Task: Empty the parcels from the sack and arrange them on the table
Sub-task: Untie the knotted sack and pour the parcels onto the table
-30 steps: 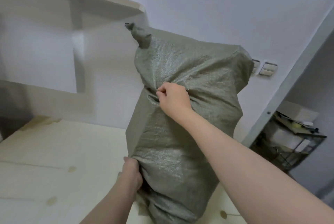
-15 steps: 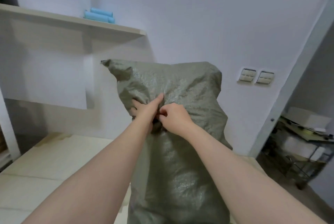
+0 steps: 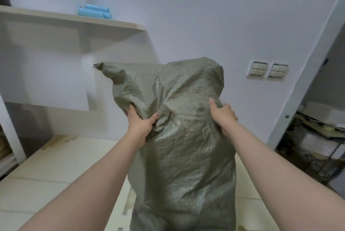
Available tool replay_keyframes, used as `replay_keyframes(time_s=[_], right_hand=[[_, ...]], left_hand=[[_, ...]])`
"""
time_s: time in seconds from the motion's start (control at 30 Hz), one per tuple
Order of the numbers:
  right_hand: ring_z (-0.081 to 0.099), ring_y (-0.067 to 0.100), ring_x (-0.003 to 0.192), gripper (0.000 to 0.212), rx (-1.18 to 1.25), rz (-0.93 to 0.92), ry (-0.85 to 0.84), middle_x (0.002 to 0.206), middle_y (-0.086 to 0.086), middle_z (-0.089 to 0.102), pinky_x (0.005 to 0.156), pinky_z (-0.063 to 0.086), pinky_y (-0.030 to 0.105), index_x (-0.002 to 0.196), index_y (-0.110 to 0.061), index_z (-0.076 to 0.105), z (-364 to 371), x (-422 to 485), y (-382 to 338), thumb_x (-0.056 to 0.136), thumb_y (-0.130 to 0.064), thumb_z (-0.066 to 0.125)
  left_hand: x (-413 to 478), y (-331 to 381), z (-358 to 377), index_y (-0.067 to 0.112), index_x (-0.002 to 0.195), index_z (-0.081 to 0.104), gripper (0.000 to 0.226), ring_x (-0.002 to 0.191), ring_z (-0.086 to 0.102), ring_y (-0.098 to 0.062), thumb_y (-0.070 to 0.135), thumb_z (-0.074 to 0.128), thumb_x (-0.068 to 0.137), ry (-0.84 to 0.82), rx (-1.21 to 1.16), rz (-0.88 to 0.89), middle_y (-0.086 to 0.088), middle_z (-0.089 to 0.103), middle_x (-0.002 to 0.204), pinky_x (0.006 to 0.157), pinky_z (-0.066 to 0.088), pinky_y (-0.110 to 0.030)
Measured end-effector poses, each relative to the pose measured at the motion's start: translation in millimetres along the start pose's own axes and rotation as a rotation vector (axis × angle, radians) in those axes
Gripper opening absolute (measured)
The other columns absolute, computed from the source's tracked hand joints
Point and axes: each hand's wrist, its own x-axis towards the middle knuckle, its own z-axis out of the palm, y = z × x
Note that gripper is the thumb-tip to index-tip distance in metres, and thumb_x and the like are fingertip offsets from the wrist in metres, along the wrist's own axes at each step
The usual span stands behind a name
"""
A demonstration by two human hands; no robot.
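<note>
A grey-green woven sack point(image 3: 183, 146) stands upside down in the middle of the view, its closed end up and its lower end on the cream table point(image 3: 56, 178). My left hand point(image 3: 141, 121) grips a bunch of the fabric on the sack's upper left. My right hand point(image 3: 223, 116) grips the fabric on its upper right side. The parcels are hidden inside the sack; none shows on the table.
A wall shelf point(image 3: 74, 21) with blue rolls point(image 3: 94, 10) hangs at the upper left. Two wall switches point(image 3: 267, 70) sit on the right of the white wall. A door frame point(image 3: 306, 74) and a cluttered wire rack point(image 3: 321, 141) stand at the right.
My hands, close together on the sack's middle half a second ago, have moved apart to its upper left and right sides. A second ago my left hand held the sack's lower part.
</note>
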Motion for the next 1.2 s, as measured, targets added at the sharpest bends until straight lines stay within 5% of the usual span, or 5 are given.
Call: replay_keyframes(time_s=[0.2, 0.4, 0.63, 0.77, 1.2], right_hand=[[0.032, 0.041, 0.138, 0.11, 0.272, 0.249, -0.048, 0.153, 0.019, 0.029, 0.113, 0.029, 0.05, 0.153, -0.007, 0.005, 15.0, 29.7, 4.4, 0.079, -0.073, 0.053], [0.042, 0.041, 0.129, 0.124, 0.321, 0.251, -0.191, 0.147, 0.015, 0.039, 0.108, 0.034, 0.055, 0.151, -0.02, 0.018, 27.1, 51.0, 0.6, 0.056, -0.085, 0.064], [0.043, 0.038, 0.131, 0.108, 0.442, 0.243, -0.238, 0.148, 0.011, 0.04, 0.108, 0.037, 0.053, 0.15, -0.016, 0.019, 33.3, 64.2, 4.4, 0.071, -0.077, 0.059], [0.063, 0.034, 0.102, 0.058, 0.542, 0.107, -0.236, 0.116, 0.011, 0.064, 0.092, 0.053, 0.05, 0.103, -0.022, 0.053, 47.4, 65.1, 10.1, 0.07, -0.068, 0.065], [0.06, 0.026, 0.089, 0.022, 0.801, 0.064, 0.075, 0.106, 0.017, 0.066, 0.089, 0.052, 0.045, 0.078, -0.017, 0.056, 0.1, 5.3, 25.3, 0.095, -0.03, 0.056]], left_hand=[[-3.9, 0.4, -10.0, 0.039, 0.151, 0.023, 0.085, 0.115, 0.057, -0.024, 0.017, 0.071, 0.085, 0.013, -0.117, -0.086, 0.003, 0.05, 0.14, 0.089, 0.053, -0.042], [20.0, 36.2, 1.2, 0.03, 0.147, 0.029, 0.101, 0.134, 0.038, -0.033, 0.082, 0.058, 0.065, 0.187, -0.141, -0.342, 0.003, 0.041, 0.145, 0.108, 0.03, -0.054], [51.7, 23.7, 27.1, 0.016, 0.143, 0.022, 0.09, 0.136, 0.034, -0.039, 0.069, 0.056, 0.079, 0.47, -0.033, -0.327, -0.011, 0.034, 0.151, 0.11, 0.033, -0.053], [52.3, 7.4, 17.4, 0.028, 0.155, 0.016, 0.073, 0.145, 0.019, -0.041, 0.062, 0.036, 0.094, 0.458, 0.022, -0.294, -0.006, 0.015, 0.162, 0.118, 0.015, -0.053], [-16.0, 33.5, -5.0, 0.023, 0.139, 0.05, 0.05, 0.123, 0.049, -0.017, 0.051, 0.032, 0.101, 0.272, -0.263, 0.017, 0.006, 0.054, 0.134, 0.109, 0.036, -0.031]])
